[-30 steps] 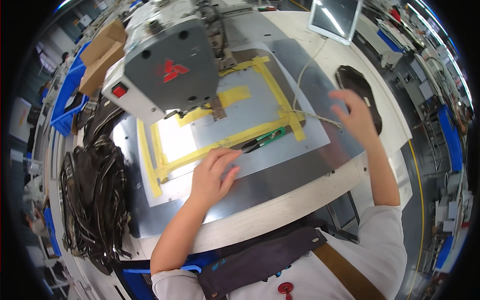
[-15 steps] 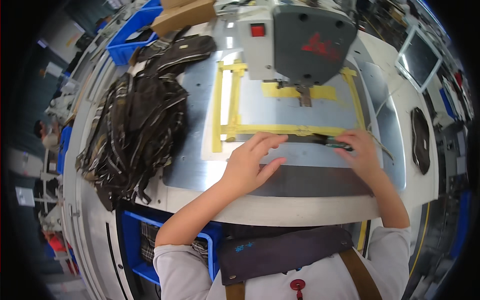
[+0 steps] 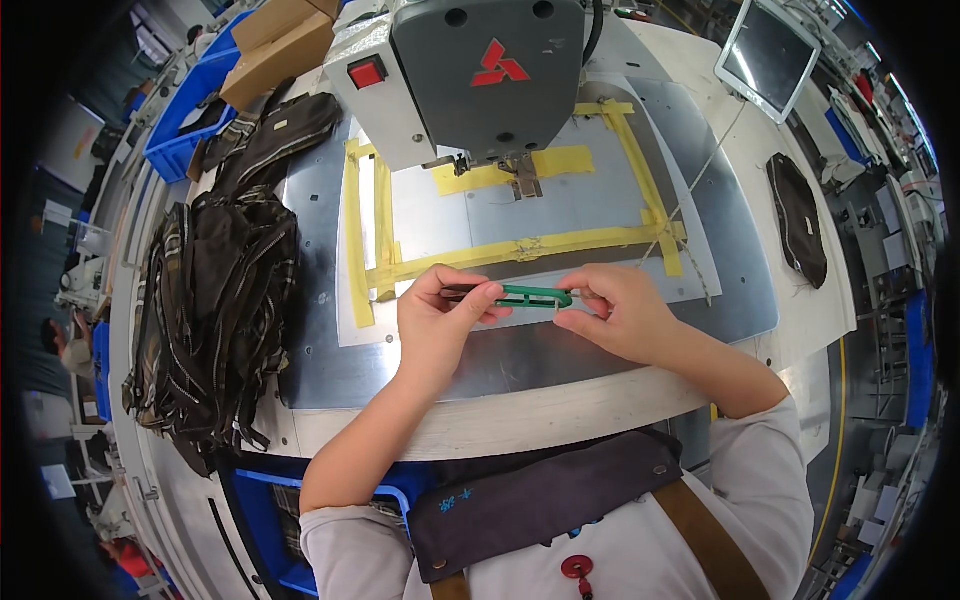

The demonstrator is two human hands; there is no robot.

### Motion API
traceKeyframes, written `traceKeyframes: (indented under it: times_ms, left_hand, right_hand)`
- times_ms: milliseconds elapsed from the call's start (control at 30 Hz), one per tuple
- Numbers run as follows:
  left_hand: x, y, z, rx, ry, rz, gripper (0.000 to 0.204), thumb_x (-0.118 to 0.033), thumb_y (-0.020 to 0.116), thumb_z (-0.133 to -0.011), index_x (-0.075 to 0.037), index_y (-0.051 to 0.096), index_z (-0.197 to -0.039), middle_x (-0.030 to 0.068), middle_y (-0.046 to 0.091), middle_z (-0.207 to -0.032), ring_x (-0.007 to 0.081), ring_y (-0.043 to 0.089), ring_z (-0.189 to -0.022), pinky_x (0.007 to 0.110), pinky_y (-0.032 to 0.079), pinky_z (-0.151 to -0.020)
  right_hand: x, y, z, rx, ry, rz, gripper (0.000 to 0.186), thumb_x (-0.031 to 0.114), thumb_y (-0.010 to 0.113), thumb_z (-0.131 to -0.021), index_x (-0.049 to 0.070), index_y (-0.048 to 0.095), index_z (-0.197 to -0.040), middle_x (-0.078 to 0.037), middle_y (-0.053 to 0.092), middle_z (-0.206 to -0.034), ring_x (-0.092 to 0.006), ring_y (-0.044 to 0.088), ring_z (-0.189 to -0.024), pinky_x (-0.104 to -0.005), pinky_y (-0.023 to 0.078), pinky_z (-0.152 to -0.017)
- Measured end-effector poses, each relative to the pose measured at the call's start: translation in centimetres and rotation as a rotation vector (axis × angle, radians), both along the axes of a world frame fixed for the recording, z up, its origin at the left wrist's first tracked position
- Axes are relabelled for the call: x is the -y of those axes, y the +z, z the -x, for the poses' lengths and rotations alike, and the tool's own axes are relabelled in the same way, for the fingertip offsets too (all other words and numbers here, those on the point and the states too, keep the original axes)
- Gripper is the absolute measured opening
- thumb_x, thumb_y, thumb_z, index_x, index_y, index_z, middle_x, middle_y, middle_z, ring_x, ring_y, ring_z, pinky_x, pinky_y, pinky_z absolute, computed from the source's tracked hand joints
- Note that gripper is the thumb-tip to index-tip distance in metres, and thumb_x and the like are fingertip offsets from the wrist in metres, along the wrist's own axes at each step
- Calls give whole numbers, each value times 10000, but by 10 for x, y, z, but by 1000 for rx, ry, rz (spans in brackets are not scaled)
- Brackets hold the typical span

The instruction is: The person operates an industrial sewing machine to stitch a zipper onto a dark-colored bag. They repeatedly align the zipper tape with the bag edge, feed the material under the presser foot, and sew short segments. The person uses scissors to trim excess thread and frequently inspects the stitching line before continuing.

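Green-handled thread snips are held level in front of me. My left hand is closed on their dark blade end, and my right hand has its fingers at the looped green end. Both hands are over the near part of a translucent sheet framed with yellow tape, which lies on a metal plate. Behind it is a grey machine head with a red switch and a metal foot. A pale cord runs down over the sheet's right side.
A heap of dark plaid fabric pieces lies left, with a blue bin and cardboard box beyond. At right are a dark fabric piece and a screen. A coworker is at far left. A blue bin sits below.
The snips have gone from lying on the tape to being held by both hands. My right hand moved from beside the cord to the middle, and my left fingers closed. The camera view also shifted.
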State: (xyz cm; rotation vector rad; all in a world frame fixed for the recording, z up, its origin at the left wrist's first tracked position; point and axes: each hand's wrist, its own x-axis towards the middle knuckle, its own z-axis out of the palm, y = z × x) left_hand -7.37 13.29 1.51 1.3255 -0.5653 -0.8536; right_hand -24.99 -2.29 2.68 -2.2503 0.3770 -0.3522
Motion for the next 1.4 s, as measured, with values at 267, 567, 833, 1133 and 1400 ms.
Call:
traceKeyframes:
  times_ms: [267, 567, 833, 1133, 1400]
  left_hand:
    - [3, 0, -1, 66, -147, -107, 144, -67, 701, -879, 32, 612, -934, 130, 695, -858, 154, 700, -728, 238, 563, -621]
    - [-58, 52, -74, 1138, 249, -161, 227, -61, 656, -889, -37, 649, -1115, 92, 670, -1087, 191, 637, -972, 305, 507, -827]
    - [-219, 153, -202, 1521, 936, -1044, 271, -165, 624, -861, -109, 673, -1121, 113, 687, -1101, 302, 627, -1067, 390, 477, -922]
    - [-271, 129, -197, 1620, 933, -1177, 176, -197, 582, -926, -91, 690, -1016, 117, 684, -937, 313, 650, -864, 401, 496, -741]
    - [-157, 155, -77, 1746, 644, -584, 67, -48, 641, -856, -68, 668, -914, 76, 652, -866, 282, 644, -747, 350, 499, -646]
  right_hand:
    - [7, -9, -8, 148, 143, 103, 198, 228, 702, -840, 69, 683, -955, -70, 569, -736, -210, 561, -663, -356, 413, -578]
    - [81, -31, 42, -55, -351, 347, 164, 151, 602, -912, -6, 630, -950, -135, 600, -842, -297, 598, -786, -365, 466, -698]
    - [102, -23, 75, -24, -433, 513, 142, 107, 620, -883, 12, 615, -989, -123, 594, -1007, -299, 585, -964, -355, 452, -848]
    - [78, -15, 31, 47, -193, 519, 162, 71, 659, -822, 12, 623, -968, -116, 597, -1056, -309, 570, -1013, -367, 443, -900]
    - [26, 22, -7, 197, 65, 532, 258, 104, 720, -759, 49, 646, -1001, -97, 619, -1063, -312, 587, -1010, -415, 449, -878]
